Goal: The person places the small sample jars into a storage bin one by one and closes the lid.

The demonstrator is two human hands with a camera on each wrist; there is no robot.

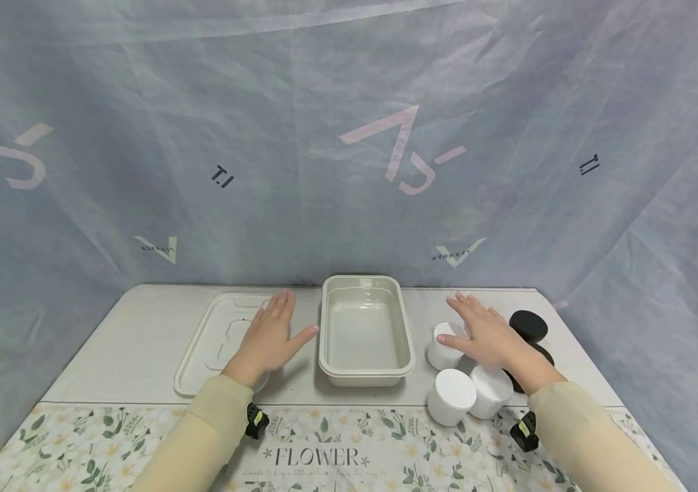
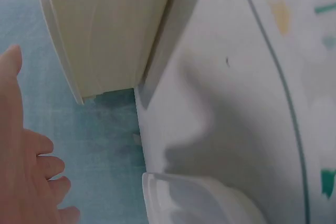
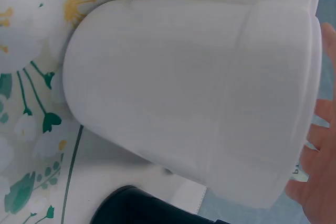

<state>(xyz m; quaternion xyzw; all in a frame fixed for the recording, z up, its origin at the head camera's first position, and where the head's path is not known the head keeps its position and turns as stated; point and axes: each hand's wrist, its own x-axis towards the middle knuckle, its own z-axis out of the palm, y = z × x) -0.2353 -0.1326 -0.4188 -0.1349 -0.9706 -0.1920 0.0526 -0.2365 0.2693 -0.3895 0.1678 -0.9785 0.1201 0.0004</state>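
Note:
My left hand (image 1: 270, 336) hovers with fingers extended between a pale flat lid (image 1: 201, 355) and a cream rectangular container (image 1: 364, 335). It holds nothing; in the left wrist view the same hand (image 2: 26, 161) is apart from the container's side (image 2: 105, 30). Over on the right, my right hand (image 1: 484, 335) is spread above white lidded jars (image 1: 455, 396), also holding nothing. A jar fills much of the right wrist view (image 3: 194, 98), with the fingers beyond its lid. Black round-topped jars (image 1: 528, 326) stand beside that forearm, partly hidden by it.
A floral mat (image 1: 324, 437) printed FLOWER covers the front of the white table (image 1: 109, 355). Grey-blue cloth (image 1: 300, 171) hangs behind and along both sides. Each wrist wears a black strap device (image 1: 257, 421).

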